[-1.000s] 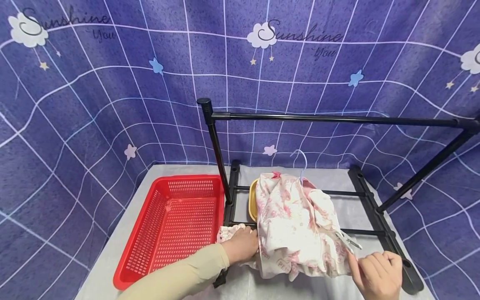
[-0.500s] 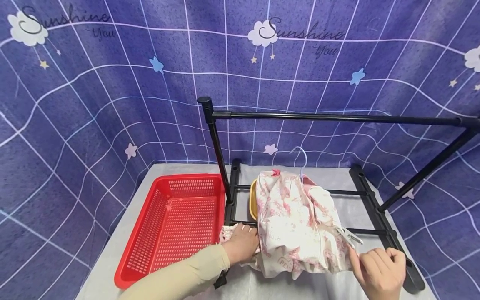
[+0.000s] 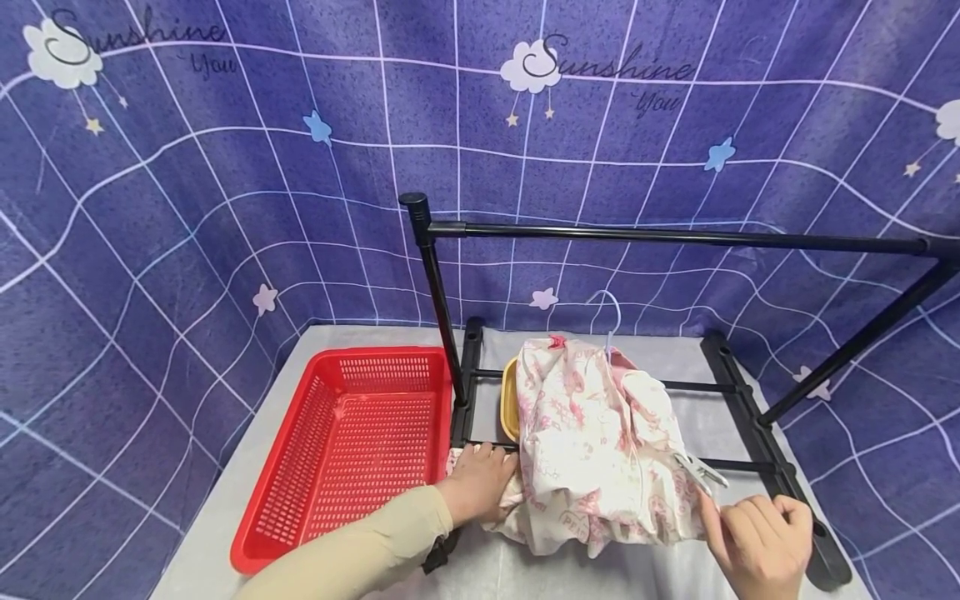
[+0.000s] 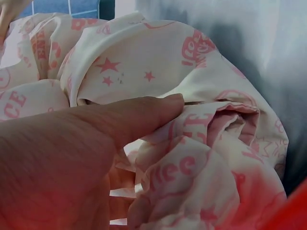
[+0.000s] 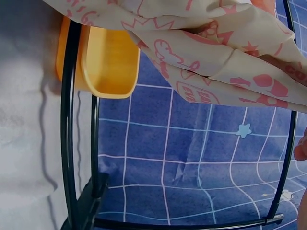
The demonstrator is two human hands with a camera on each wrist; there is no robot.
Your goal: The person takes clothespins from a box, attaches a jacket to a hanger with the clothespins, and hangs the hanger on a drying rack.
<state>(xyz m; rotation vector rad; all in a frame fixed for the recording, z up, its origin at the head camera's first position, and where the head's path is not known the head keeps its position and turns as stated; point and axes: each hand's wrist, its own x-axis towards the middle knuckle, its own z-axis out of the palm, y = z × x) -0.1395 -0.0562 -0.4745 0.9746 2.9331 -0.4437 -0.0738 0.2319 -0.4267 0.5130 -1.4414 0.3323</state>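
Observation:
A white jacket with pink print [image 3: 577, 450] lies over the rack's base on a lilac hanger [image 3: 617, 312], whose hook sticks up at the collar. My left hand [image 3: 480, 483] grips a bunched sleeve [image 3: 513, 493] on the jacket's left side. In the left wrist view, the thumb [image 4: 153, 112] lies across the cloth and the fingers curl under it. At the right edge, my right hand [image 3: 757, 537] pinches the jacket beside a pale clip-like piece [image 3: 701, 473]. Whether the fingers hold that piece too is unclear. The right wrist view shows only a fingertip.
A black rack [image 3: 675, 237] stands around the jacket, its top bar above and behind. To the left is a red perforated basket [image 3: 273, 467]. A yellow container [image 5: 110, 62] sits partly under the jacket. Behind hangs a purple-blue gridded curtain [image 3: 360, 183].
My left hand has shifted slightly upward on the sleeve, and less cloth shows to its left. The right hand has stayed nearly still. The head view has drifted a little.

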